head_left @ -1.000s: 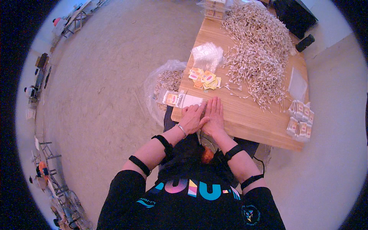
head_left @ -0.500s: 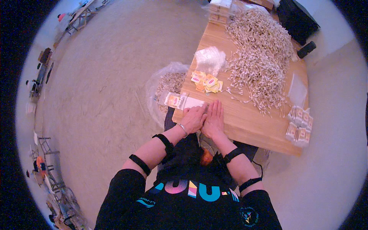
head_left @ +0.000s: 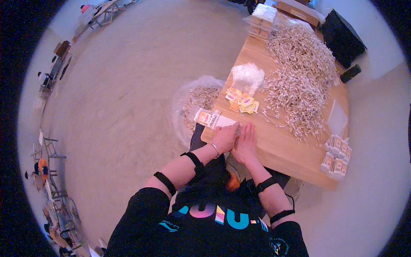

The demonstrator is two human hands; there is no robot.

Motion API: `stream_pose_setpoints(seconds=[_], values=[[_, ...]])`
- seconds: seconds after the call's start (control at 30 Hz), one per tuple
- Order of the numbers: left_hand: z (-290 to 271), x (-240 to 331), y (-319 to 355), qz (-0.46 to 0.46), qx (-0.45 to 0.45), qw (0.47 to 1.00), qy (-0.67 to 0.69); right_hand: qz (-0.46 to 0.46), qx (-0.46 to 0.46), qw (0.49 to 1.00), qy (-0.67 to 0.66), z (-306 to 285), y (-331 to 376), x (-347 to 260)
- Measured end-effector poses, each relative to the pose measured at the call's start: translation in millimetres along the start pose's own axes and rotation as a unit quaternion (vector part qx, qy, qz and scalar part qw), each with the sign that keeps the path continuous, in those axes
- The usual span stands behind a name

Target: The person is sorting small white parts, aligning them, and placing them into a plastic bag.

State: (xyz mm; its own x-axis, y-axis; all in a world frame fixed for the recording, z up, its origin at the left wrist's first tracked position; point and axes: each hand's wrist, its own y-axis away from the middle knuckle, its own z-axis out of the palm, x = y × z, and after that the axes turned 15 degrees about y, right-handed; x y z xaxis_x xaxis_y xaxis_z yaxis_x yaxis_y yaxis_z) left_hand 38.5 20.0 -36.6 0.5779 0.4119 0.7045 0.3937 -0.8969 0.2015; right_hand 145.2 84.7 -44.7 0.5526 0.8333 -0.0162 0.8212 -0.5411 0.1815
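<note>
Near the table's left corner, my two hands meet at a small row of cotton swabs (head_left: 238, 129). My left hand (head_left: 224, 138) is closed, its curled fingers against the swabs. Beside it my right hand (head_left: 245, 144) lies with fingers stretched out flat, along the swabs' right side. Part of the row is hidden by the fingers. Just left of my left hand is a flat white piece (head_left: 224, 121). A clear bag filled with cotton swabs and an orange-and-yellow card (head_left: 205, 117) adjoins it at the table edge.
A large heap of loose cotton swabs (head_left: 302, 81) covers the table's far right. Printed cards (head_left: 242, 101) and clear bags (head_left: 248, 77) lie ahead of my hands. Filled packs (head_left: 336, 157) sit at the right edge. A big plastic sack of swabs (head_left: 199, 99) stands left of the table.
The whole view has shifted, so the table appears farther right and slightly lower. My left fingers look more curled over the swabs; my right hand stays flat beside them.
</note>
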Motion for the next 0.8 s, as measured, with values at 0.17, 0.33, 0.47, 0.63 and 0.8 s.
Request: stream_pose_setpoints(seconds=[0.17, 0.33, 0.47, 0.63, 0.8], values=[[-2.7, 3.8, -0.4, 0.011, 0.002, 0.999, 0.031, 0.002, 0.043, 0.998, 0.034, 8.3, 2.0, 2.0], [6.1, -35.4, -7.1, 0.042, 0.220, 0.937, 0.266, 0.019, -0.020, 0.999, 0.033, -1.9, -8.2, -31.9], [-2.0, -36.8, -9.7, 0.015, 0.208, 0.871, 0.444, 0.030, -0.013, 0.999, 0.040, -1.5, -20.5, -42.0], [2.7, -50.9, -12.6, 0.003, 0.205, 0.831, 0.518, 0.001, 0.058, 0.998, -0.002, 9.7, -18.3, -46.9], [-3.4, -47.2, -8.6, 0.013, 0.189, 0.862, 0.471, -0.009, 0.056, 0.998, -0.009, 8.3, -16.8, -47.5]])
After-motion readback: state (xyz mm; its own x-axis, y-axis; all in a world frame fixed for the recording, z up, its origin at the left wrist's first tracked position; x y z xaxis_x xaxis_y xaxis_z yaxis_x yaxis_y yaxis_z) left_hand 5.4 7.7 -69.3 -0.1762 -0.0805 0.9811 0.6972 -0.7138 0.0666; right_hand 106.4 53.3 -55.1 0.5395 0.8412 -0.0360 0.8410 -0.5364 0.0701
